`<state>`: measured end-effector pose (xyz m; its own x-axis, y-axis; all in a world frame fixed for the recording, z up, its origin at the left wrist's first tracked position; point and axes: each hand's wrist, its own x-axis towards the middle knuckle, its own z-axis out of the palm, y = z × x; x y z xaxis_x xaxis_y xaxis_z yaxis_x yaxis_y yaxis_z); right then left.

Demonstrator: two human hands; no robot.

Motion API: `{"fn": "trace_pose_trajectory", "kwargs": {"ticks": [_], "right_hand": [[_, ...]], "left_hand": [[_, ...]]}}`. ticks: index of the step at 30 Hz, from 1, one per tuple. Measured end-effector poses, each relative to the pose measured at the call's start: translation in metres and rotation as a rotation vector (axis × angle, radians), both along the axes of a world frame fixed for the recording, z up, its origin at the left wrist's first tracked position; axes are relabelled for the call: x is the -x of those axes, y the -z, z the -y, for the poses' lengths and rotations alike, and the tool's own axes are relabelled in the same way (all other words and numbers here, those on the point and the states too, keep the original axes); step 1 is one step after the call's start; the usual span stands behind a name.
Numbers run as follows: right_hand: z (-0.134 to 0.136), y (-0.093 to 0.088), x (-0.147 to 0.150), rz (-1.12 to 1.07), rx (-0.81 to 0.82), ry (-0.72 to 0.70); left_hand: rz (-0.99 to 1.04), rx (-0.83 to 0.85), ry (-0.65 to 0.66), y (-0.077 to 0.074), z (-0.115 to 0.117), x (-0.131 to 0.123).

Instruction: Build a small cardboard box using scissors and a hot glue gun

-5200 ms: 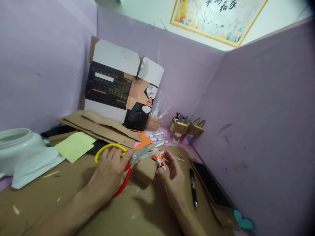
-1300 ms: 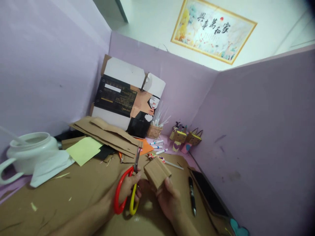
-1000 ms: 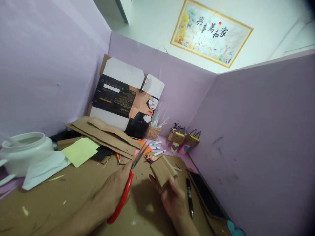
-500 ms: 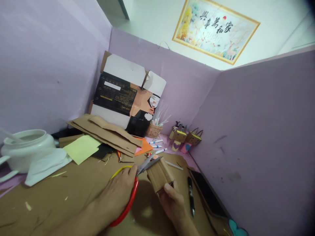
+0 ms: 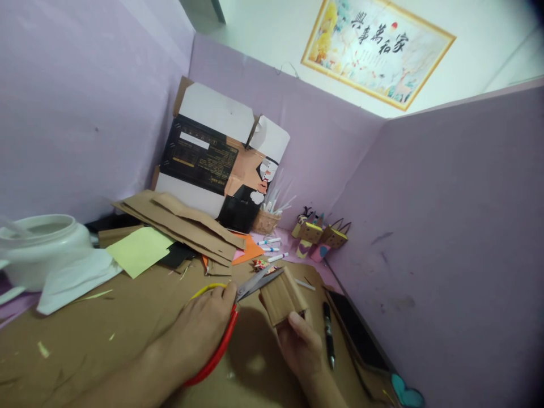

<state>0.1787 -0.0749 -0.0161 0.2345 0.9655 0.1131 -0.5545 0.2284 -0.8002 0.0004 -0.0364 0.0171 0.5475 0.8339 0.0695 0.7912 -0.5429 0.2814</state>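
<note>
My left hand (image 5: 208, 320) is closed through the handles of a pair of scissors (image 5: 219, 351), one loop red and one yellow. The blades stand partly apart and point to the upper right. Their tips reach the upper left edge of a small brown cardboard box (image 5: 283, 300); whether they touch it I cannot tell. My right hand (image 5: 301, 343) grips this box from below and the right, thumb on its near edge and the fingers mostly hidden behind it. Beneath both hands lies a large brown cardboard sheet (image 5: 170, 345).
A black pen (image 5: 328, 334) and a dark phone (image 5: 361, 331) lie at right. Brown cardboard strips (image 5: 182, 229) and yellow-green paper (image 5: 138, 251) are at left, beside a white pot (image 5: 46, 243). Markers (image 5: 276, 258) and small cardboard figures (image 5: 312, 241) stand or lie farther back.
My right hand and the cardboard box have shifted slightly right. The scissors stay near the box's upper left edge, blades still apart. The whole view has moved a little.
</note>
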Motion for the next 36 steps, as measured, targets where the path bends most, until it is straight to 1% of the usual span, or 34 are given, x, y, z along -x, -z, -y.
{"fn": "trace_pose_trajectory", "kwargs": {"ticks": [5,8,10,15,18,24,29,36], "right_hand": [[0.000,0.001,-0.004,-0.014,-0.021,0.025],[-0.001,0.006,-0.008,0.001,-0.039,0.019],[-0.002,0.009,-0.012,0.002,-0.053,0.041],[-0.004,0.007,-0.019,0.025,-0.056,0.085],[-0.004,0.003,-0.019,0.025,-0.062,0.085],[-0.003,-0.002,-0.015,0.037,-0.053,0.063],[-0.003,-0.007,-0.012,0.034,-0.047,0.062],[-0.001,-0.010,-0.010,0.023,-0.050,0.069]], "left_hand": [[-0.031,0.042,0.032,-0.009,0.000,0.003],[-0.053,0.045,0.061,-0.011,-0.002,0.005],[-0.064,0.037,0.077,-0.011,-0.004,0.006],[-0.062,-0.002,0.079,-0.008,-0.007,0.007],[-0.030,-0.027,0.094,-0.005,-0.007,0.006],[-0.043,-0.083,0.063,0.001,-0.009,0.008],[-0.060,-0.057,0.074,0.006,-0.011,0.008],[-0.110,-0.032,0.069,0.006,-0.010,0.006]]}}
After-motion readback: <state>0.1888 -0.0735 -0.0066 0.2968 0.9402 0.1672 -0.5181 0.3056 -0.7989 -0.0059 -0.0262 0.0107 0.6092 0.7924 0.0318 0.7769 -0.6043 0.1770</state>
